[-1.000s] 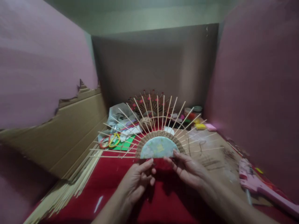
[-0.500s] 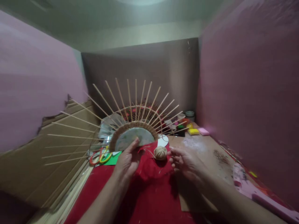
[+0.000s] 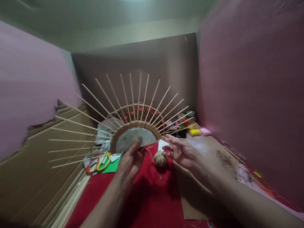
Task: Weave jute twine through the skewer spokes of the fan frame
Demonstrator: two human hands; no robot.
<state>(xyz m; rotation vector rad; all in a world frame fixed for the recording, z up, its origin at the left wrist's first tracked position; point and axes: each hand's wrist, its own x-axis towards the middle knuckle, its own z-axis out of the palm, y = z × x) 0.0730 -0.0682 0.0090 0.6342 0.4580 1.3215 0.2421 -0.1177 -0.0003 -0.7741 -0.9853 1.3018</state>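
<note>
My left hand (image 3: 129, 163) grips the lower edge of a half-round woven piece (image 3: 134, 136), held upright. It has a pale disc centre, a band of brown weaving round it and several long bamboo sticks fanning outward. My right hand (image 3: 181, 150) hovers beside the piece's right edge, fingers spread and holding nothing I can see. A small ball of jute twine (image 3: 161, 158) lies on the red cloth (image 3: 152, 196) between my hands, its strand running up toward the weaving.
Scissors with red and yellow handles (image 3: 98, 162) lie on green paper at left. Loose bamboo sticks (image 3: 68, 205) run along the cardboard wall. Small pots and coloured blocks (image 3: 196, 129) sit at the back right. A pink glue gun (image 3: 247, 177) lies at right.
The woven piece has been raised from the cloth and swung left, now in my left hand alone. My right hand let go and opened. The twine ball came into view.
</note>
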